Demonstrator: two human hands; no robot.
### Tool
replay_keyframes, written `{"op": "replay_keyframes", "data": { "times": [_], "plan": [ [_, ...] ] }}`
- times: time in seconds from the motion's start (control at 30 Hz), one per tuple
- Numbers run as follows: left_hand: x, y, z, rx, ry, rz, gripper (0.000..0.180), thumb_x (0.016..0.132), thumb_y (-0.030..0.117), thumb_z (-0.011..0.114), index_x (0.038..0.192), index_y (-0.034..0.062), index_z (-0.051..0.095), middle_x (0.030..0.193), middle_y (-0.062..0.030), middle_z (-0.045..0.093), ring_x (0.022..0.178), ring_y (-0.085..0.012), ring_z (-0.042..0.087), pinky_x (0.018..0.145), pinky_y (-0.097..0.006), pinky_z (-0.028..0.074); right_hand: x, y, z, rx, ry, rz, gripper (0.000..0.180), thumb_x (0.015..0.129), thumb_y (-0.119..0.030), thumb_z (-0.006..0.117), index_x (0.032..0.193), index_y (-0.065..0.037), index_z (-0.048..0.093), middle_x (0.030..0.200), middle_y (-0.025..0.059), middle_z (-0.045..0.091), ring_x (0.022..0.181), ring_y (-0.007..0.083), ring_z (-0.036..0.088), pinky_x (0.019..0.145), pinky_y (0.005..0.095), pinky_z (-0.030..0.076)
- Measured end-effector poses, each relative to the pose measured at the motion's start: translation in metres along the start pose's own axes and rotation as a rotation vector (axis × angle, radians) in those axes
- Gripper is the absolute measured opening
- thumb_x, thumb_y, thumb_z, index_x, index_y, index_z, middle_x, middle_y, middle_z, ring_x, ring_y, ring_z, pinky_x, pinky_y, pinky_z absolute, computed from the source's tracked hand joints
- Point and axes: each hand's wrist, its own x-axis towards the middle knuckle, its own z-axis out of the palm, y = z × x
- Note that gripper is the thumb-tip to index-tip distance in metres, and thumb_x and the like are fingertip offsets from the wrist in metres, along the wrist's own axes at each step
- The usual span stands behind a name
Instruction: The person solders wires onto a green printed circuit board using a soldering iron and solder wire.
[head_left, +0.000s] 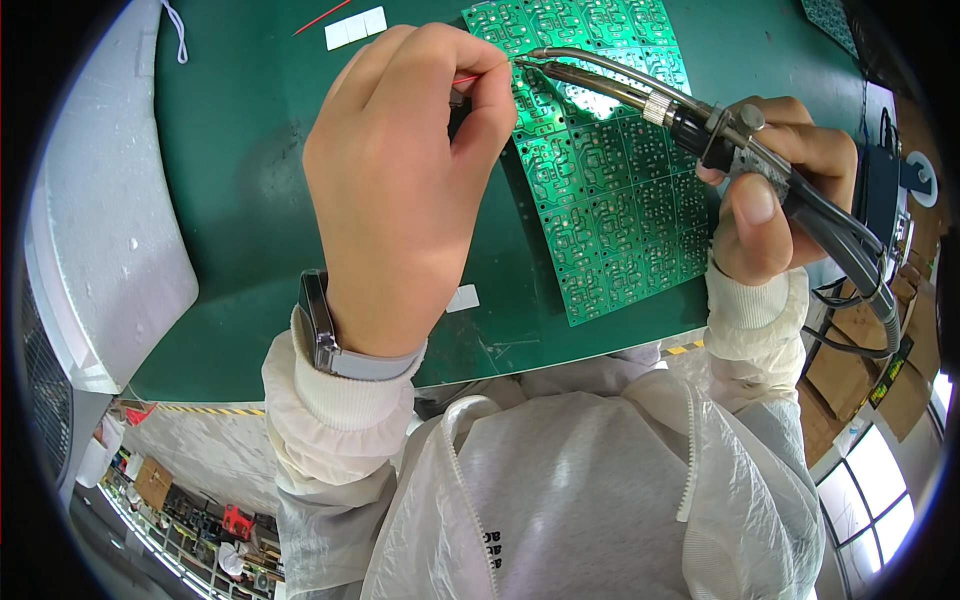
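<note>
My left hand [400, 170] is closed in a pinch on a thin red wire [466, 79], its end at the upper left part of a green circuit board panel [610, 215]. In my right hand [765, 190] is a soldering iron [690, 125] with a thin metal feed tube clamped alongside. The iron's tip and the tube's end meet close to my left fingertips, over the board. Small repeated circuit patterns cover the panel, which lies at a slant on the green mat. My fingers hide part of the wire.
Another red wire [322, 17] and a strip of white labels [355, 29] lie at the far left. A white foam piece [115, 200] stands along the left side. One white label [463, 298] sits near the front edge. A dark cable [850, 348] hangs at right, beside a blue-grey box [880, 190].
</note>
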Motion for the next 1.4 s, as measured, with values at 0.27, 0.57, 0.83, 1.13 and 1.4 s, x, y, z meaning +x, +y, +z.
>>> {"op": "replay_keyframes", "data": {
  "times": [0.27, 0.57, 0.83, 1.13, 1.4],
  "plan": [
    [0.002, 0.001, -0.001, 0.017, -0.007, -0.005, 0.009, 0.070, -0.001, 0.062, 0.078, 0.0012, 0.057, 0.073, -0.0041, 0.059, 0.066, -0.0110, 0.056, 0.062, -0.021, 0.045, 0.000, 0.001, 0.001, 0.058, 0.139, -0.031, 0.030, 0.072, -0.014, 0.062, 0.088, 0.002, 0.042, 0.070, 0.0148, 0.052, 0.053, 0.0132, 0.048, 0.050, 0.0233, 0.040],
    [0.011, -0.001, -0.013, 0.050, 0.011, 0.065, 0.010, 0.072, 0.003, 0.062, 0.081, 0.0024, 0.058, 0.073, -0.0040, 0.058, 0.066, -0.0114, 0.054, 0.060, -0.022, 0.042, -0.001, -0.004, -0.001, 0.060, 0.221, 0.032, 0.031, 0.072, -0.017, 0.060, 0.088, 0.001, 0.041, 0.070, 0.0146, 0.051, 0.049, 0.0121, 0.048, 0.048, 0.0220, 0.042],
    [0.051, -0.031, -0.035, 0.238, -0.171, -0.195, 0.013, 0.079, 0.014, 0.056, 0.084, 0.0019, 0.058, 0.073, -0.0026, 0.055, 0.060, -0.0115, 0.046, 0.054, -0.022, 0.035, -0.001, -0.002, -0.001, 0.065, 0.185, -0.009, 0.030, 0.073, -0.015, 0.061, 0.088, 0.001, 0.040, 0.071, 0.0135, 0.051, 0.052, 0.0124, 0.049, 0.050, 0.0216, 0.042],
    [0.013, 0.013, -0.025, 0.100, -0.027, 0.018, 0.004, 0.080, 0.004, 0.053, 0.080, 0.0007, 0.055, 0.071, -0.0032, 0.055, 0.055, -0.0072, 0.041, 0.049, -0.020, 0.033, -0.014, -0.008, -0.013, 0.077, 0.167, 0.015, 0.030, 0.074, -0.013, 0.061, 0.090, 0.000, 0.039, 0.073, 0.0141, 0.052, 0.055, 0.0134, 0.050, 0.052, 0.0231, 0.042],
    [-0.019, 0.019, -0.004, -0.010, -0.010, 0.016, 0.007, 0.072, -0.003, 0.061, 0.077, 0.0000, 0.056, 0.070, -0.0022, 0.055, 0.056, -0.0070, 0.042, 0.048, -0.019, 0.032, -0.028, -0.015, -0.013, 0.075, 0.118, 0.108, 0.032, 0.074, -0.013, 0.062, 0.091, 0.000, 0.039, 0.075, 0.0143, 0.051, 0.057, 0.0135, 0.050, 0.054, 0.0234, 0.042]
  ]
}}
